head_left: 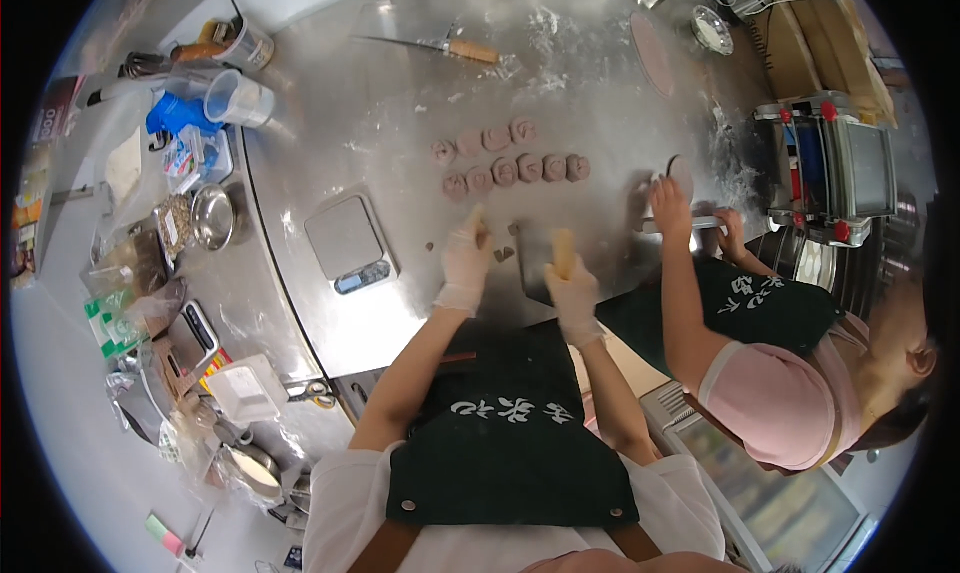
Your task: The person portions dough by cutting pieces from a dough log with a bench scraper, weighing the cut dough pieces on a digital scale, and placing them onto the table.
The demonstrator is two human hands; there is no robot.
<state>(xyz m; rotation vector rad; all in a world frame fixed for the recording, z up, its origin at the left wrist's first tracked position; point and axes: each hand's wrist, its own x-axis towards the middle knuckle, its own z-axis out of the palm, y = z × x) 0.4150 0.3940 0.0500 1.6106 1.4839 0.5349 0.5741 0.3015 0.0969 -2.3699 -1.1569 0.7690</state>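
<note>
My right hand [573, 295], in a thin translucent glove, is closed around the pale wooden handle [565, 251] of a tool. A dark, flat, blade-like shape beside the handle may belong to it. My left hand [464, 263], gloved too, is over the steel worktop with its fingers drawn together. Something tan shows at its fingertips, too small to name. Between my hands lie small dark dough scraps [505, 254]. Just beyond them, two rows of round pinkish-brown dough pieces [503, 171] sit on the worktop [400, 103].
A digital scale [345, 238] stands to my left. A wooden-handled knife [470, 51] lies at the back. On the right, a co-worker's hands [672, 208] are near a flat dough piece [681, 176] and a bar, beside a framed machine [830, 168]. Tubs and bowls [213, 218] crowd the left.
</note>
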